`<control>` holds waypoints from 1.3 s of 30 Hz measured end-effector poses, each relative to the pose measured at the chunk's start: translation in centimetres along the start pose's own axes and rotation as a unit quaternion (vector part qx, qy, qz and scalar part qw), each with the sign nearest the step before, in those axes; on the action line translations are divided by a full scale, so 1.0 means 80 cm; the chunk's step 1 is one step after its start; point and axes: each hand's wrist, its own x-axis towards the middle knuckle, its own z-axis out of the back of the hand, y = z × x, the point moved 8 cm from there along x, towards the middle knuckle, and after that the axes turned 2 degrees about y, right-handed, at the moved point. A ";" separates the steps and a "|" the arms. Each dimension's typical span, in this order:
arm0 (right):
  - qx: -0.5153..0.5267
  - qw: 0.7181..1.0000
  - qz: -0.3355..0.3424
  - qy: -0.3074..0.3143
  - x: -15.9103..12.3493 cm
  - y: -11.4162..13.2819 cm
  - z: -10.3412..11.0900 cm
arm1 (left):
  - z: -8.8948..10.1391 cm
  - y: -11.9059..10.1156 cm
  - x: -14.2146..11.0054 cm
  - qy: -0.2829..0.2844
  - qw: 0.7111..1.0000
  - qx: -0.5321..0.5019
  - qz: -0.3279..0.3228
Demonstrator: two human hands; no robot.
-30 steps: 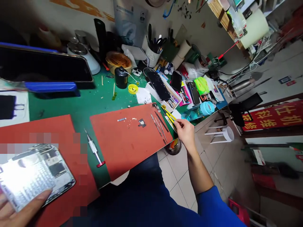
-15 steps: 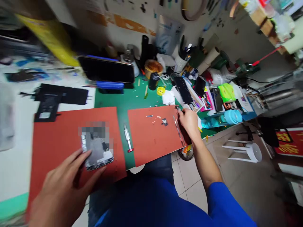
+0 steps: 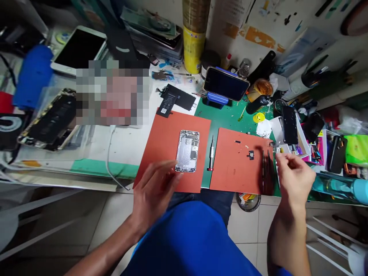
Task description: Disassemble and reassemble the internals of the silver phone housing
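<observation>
An opened phone housing (image 3: 187, 151), its inner parts exposed, lies flat on the left red-brown mat (image 3: 168, 134). My left hand (image 3: 152, 188) is at its lower left corner, fingers stretched and thumb apart, fingertips against or just beside the edge. At the right end of the other mat (image 3: 230, 172), my right hand (image 3: 294, 174) has its fingers pinched together. A small pale bit shows at the fingertips; I cannot make out what it is. Slim tweezers (image 3: 263, 172) lie left of that hand. Between the mats lies a screwdriver (image 3: 212, 153) with a red end.
Two flat black batteries (image 3: 168, 103) overlap the left mat's top edge. A phone (image 3: 225, 84) leans on a blue stand (image 3: 215, 100). Small loose parts (image 3: 251, 155) dot the right mat. Boxes of phones and a blue bottle (image 3: 333, 188) crowd the right side; a white cable (image 3: 108, 161) hangs at left.
The view has swung left, bringing a tablet and another opened phone into sight. My left hand remains by the phone housing. My right hand stays at the right mat's end, fingers now pinched.
</observation>
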 end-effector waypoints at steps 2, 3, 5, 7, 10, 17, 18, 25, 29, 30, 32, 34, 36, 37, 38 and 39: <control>0.106 0.993 -0.015 0.047 -0.057 0.029 -0.017 | -0.014 -0.008 -0.008 0.065 0.991 -0.108 0.044; 0.176 0.980 -0.025 0.094 -0.087 0.046 -0.036 | -0.025 -0.010 -0.013 0.105 0.979 -0.157 0.077; 0.256 0.949 -0.037 0.183 -0.146 0.083 -0.078 | -0.048 -0.009 -0.025 0.157 0.944 -0.240 0.162; 0.353 0.898 -0.076 0.253 -0.193 0.112 -0.120 | -0.064 -0.005 -0.034 0.176 0.909 -0.298 0.231; 0.436 0.837 -0.110 0.313 -0.229 0.136 -0.159 | -0.072 0.002 -0.035 0.185 0.889 -0.316 0.276; 0.281 0.903 0.170 0.277 -0.176 0.168 -0.118 | -0.060 0.024 -0.009 0.355 0.856 -0.259 0.273; 0.262 0.894 0.224 0.287 -0.168 0.178 -0.113 | -0.058 0.025 -0.004 0.389 0.852 -0.240 0.254; 0.214 0.807 0.371 0.407 -0.153 0.213 -0.136 | -0.044 0.014 0.043 0.471 0.870 -0.139 0.040; 0.235 0.845 0.272 0.396 -0.138 0.204 -0.153 | -0.023 0.029 0.066 0.391 0.914 -0.105 0.028; 0.235 0.863 0.234 0.382 -0.133 0.198 -0.156 | -0.012 0.036 0.072 0.331 0.940 -0.076 0.026; 0.230 0.887 0.171 0.361 -0.126 0.188 -0.164 | 0.015 0.046 0.074 0.194 0.981 -0.001 0.004; 0.218 0.895 0.142 0.361 -0.127 0.184 -0.173 | 0.030 0.047 0.061 0.108 0.992 0.049 -0.040; 0.202 0.901 0.133 0.360 -0.129 0.184 -0.179 | 0.029 0.042 0.041 0.086 0.990 0.056 -0.093; 0.194 0.905 0.131 0.356 -0.130 0.186 -0.180 | 0.025 0.039 0.032 0.088 0.988 0.059 -0.112; 0.186 0.908 0.129 0.351 -0.131 0.187 -0.181 | 0.020 0.037 0.024 0.095 0.986 0.060 -0.125; 0.181 0.911 0.124 0.349 -0.133 0.189 -0.181 | 0.016 0.036 0.019 0.102 0.984 0.060 -0.131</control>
